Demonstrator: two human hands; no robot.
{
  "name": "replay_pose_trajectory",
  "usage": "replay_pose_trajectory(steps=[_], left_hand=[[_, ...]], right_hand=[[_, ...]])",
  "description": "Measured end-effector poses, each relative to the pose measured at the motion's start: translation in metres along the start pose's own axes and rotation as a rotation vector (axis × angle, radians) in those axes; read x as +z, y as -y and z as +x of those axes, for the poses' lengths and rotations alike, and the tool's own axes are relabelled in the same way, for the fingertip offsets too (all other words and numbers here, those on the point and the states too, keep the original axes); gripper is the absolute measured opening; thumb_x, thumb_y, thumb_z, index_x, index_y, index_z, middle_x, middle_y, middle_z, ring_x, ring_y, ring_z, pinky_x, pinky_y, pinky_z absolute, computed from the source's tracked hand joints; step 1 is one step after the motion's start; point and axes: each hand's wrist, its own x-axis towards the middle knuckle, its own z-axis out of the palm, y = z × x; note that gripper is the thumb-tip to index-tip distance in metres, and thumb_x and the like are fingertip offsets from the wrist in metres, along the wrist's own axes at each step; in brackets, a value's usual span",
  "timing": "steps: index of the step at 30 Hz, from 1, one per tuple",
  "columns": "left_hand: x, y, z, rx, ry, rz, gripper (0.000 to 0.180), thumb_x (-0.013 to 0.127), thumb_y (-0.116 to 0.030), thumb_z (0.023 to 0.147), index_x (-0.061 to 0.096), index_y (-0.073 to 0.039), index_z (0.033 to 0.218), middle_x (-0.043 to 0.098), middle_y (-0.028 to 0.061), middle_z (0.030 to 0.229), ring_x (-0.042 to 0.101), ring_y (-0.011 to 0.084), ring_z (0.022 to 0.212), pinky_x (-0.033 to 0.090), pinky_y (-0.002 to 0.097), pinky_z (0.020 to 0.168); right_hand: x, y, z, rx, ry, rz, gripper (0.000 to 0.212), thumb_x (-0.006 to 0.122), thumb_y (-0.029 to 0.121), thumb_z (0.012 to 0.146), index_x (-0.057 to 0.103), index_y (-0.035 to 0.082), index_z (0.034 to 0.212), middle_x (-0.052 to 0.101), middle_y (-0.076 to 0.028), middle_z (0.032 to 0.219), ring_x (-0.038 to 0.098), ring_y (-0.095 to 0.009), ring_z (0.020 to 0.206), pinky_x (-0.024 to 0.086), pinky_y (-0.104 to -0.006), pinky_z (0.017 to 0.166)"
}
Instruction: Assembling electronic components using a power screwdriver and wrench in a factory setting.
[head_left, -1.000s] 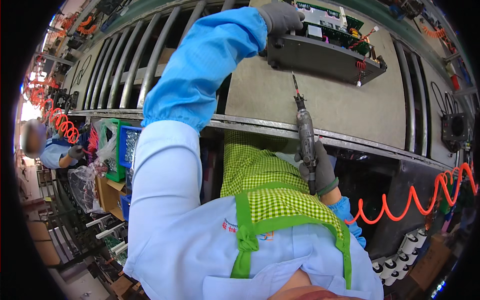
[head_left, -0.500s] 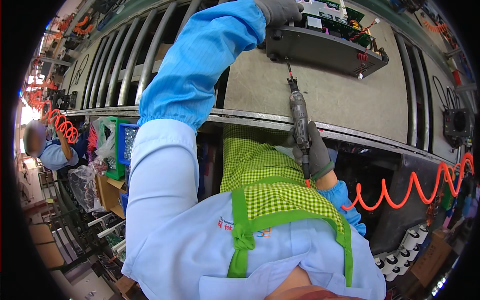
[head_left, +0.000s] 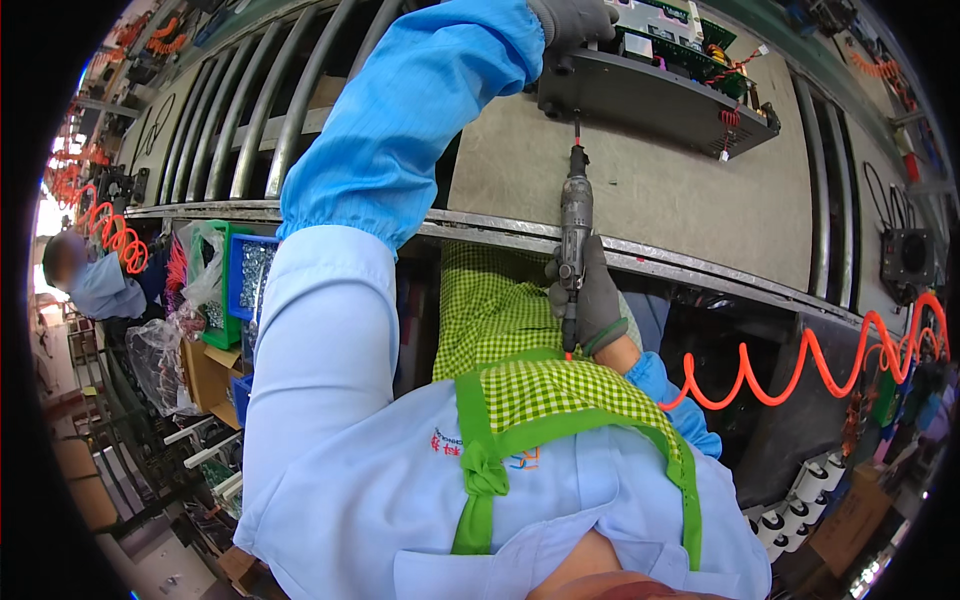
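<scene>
A dark grey metal chassis point(head_left: 650, 98) lies on the work board, with green circuit boards point(head_left: 680, 52) and thin red wires inside it. At its far left corner is my left hand point(head_left: 577, 20) in a grey glove, fingers curled over the chassis; the top of the picture cuts part of it off. My right hand point(head_left: 598, 300), gloved too, is closed around a grey air screwdriver point(head_left: 575, 215). The tool points away from me, its thin bit reaching the near side of the chassis, close to the left end. Whether the bit sits in a screw is too small to tell.
A bare metal board point(head_left: 690, 200) supports the chassis, with steel rollers point(head_left: 270, 120) on the left. An orange coiled hose point(head_left: 800, 375) hangs at right. Blue point(head_left: 250, 275) and green bins of small parts stand at left. A person point(head_left: 95, 280) works farther left.
The screwdriver has swung left and straightened, and its bit has come up against the chassis at the near left. My left hand stays at the chassis corner.
</scene>
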Motion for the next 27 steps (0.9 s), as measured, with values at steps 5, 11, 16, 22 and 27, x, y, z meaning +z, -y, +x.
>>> replay_pose_trajectory(steps=[5,11,16,22,27], left_hand=[[-0.006,-0.01,0.006,-0.026,0.012,-0.006,0.01,0.062,-0.011,0.071,0.067,-0.01,0.079,0.063,0.0107,0.083,0.065,0.0318,0.083,0.052,0.0424,0.071],[0.002,-0.005,-0.004,-0.241,0.078,-0.074,0.014,0.058,-0.012,0.078,0.068,-0.01,0.088,0.064,0.0115,0.091,0.064,0.031,0.09,0.052,0.0412,0.075],[-0.034,-0.044,-0.019,-0.548,-0.3,0.026,0.031,0.058,-0.015,0.083,0.059,-0.012,0.113,0.063,0.0125,0.104,0.062,0.0296,0.099,0.05,0.0408,0.081],[0.078,-0.163,-0.055,-0.417,-0.192,-0.753,0.028,0.067,-0.026,0.08,0.064,-0.013,0.104,0.061,0.0122,0.097,0.06,0.031,0.091,0.048,0.0404,0.079],[0.096,-0.197,-0.048,-0.602,-0.198,-0.718,0.027,0.066,-0.029,0.081,0.065,-0.013,0.103,0.061,0.0105,0.097,0.059,0.0317,0.092,0.048,0.0414,0.081]], right_hand=[[-0.003,-0.003,0.002,0.001,0.017,0.01,0.058,0.038,0.065,0.091,0.054,0.009,0.096,0.056,-0.004,0.072,0.047,-0.009,0.046,0.04,-0.0258,0.039],[0.002,0.0,-0.007,0.001,0.022,0.013,0.057,0.038,0.062,0.093,0.055,0.008,0.098,0.058,-0.005,0.073,0.048,-0.01,0.046,0.038,-0.0246,0.039],[-0.03,0.008,-0.069,0.098,0.019,-0.084,0.052,0.039,0.056,0.095,0.054,0.008,0.105,0.06,-0.007,0.076,0.041,-0.009,0.039,0.028,-0.0218,0.033],[-0.088,0.016,-0.11,-0.05,-0.065,-0.046,0.055,0.038,0.056,0.095,0.056,0.006,0.109,0.062,-0.008,0.079,0.043,-0.007,0.042,0.029,-0.0201,0.034],[-0.1,0.023,-0.111,-0.112,-0.043,-0.039,0.053,0.034,0.053,0.097,0.054,0.006,0.111,0.061,-0.007,0.086,0.046,-0.009,0.046,0.035,-0.0222,0.037]])
